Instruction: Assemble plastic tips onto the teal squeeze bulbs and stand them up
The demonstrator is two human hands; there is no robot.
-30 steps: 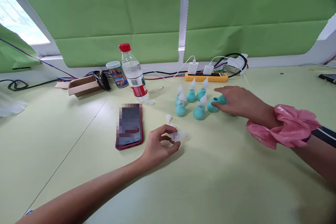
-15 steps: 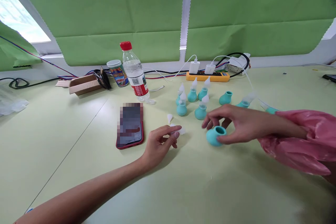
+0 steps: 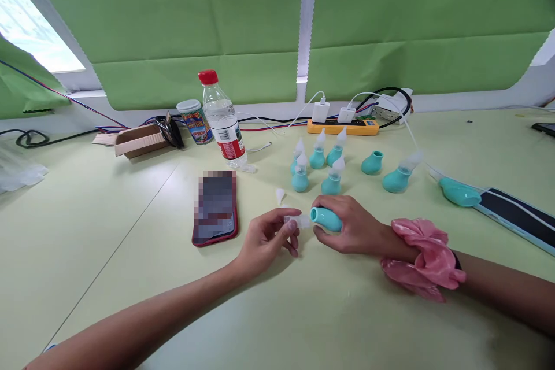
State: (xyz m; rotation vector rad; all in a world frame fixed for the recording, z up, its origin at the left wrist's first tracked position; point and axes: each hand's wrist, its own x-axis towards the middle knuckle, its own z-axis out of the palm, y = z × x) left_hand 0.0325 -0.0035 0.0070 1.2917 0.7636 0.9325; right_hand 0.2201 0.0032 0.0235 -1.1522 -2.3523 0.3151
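Between thumb and fingers, my left hand (image 3: 272, 232) pinches a small clear plastic connector (image 3: 302, 221). My right hand (image 3: 347, 221) is wrapped round a teal rubber bulb (image 3: 326, 219), its open neck pointing left at the connector, just short of it. A loose white nozzle tip (image 3: 280, 195) lies beyond my left hand. Several teal bulbs with clear tips, such as this nasal aspirator (image 3: 332, 183), stand behind my hands. A bare teal bulb (image 3: 372, 163) lies to their right, and a tipped bulb (image 3: 396, 179) rests on its side nearby.
A phone in a red case (image 3: 215, 208) lies left of my hands. Behind it stand a red-capped water bottle (image 3: 224, 121), a canister (image 3: 195, 121) and an open cardboard box (image 3: 141, 140). A yellow power strip (image 3: 343, 126) sits at the back. Another teal bulb (image 3: 459, 192) touches a dark-screened device (image 3: 518, 217) at right.
My right hand has moved left with the teal bulb, turning its neck toward the left hand. The clear connector now points at it. My right arm no longer covers the things at right.
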